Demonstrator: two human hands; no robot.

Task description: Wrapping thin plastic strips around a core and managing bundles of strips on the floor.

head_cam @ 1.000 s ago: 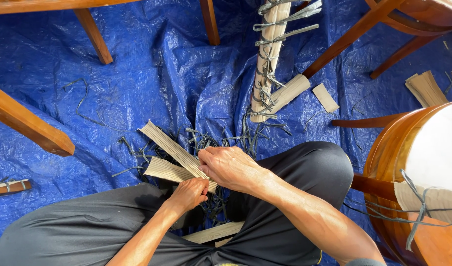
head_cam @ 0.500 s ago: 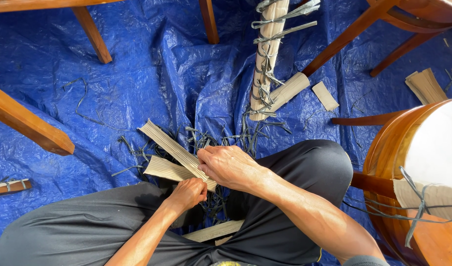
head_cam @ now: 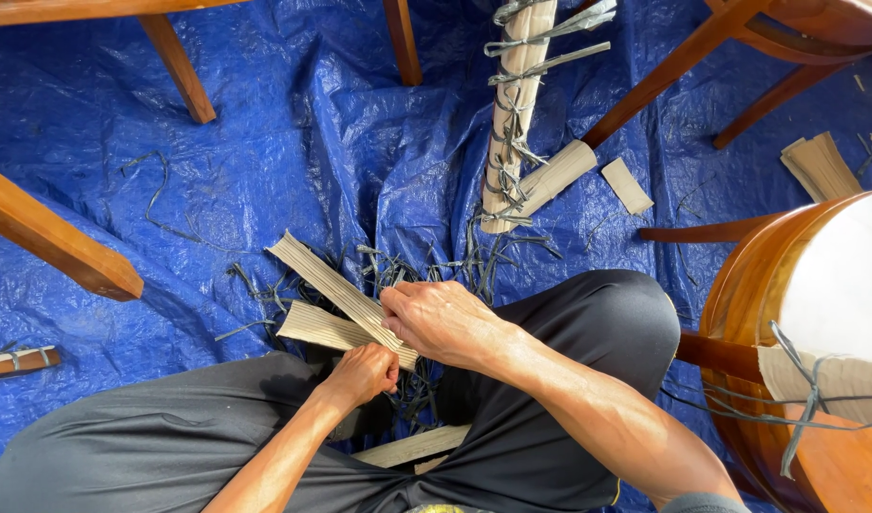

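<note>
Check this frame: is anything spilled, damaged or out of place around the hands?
Cut grey strapping scraps lie strewn over the crumpled blue tarp ahead of the knees. Both the left hand and right hand grip corrugated cardboard strips. A loose cardboard piece lies apart.

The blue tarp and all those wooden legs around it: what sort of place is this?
Probably a furniture workshop floor. A blue tarp covers the ground, polished wooden furniture legs stand around it, and corrugated cardboard strips and cut grey straps lie by the person's hands.
</note>
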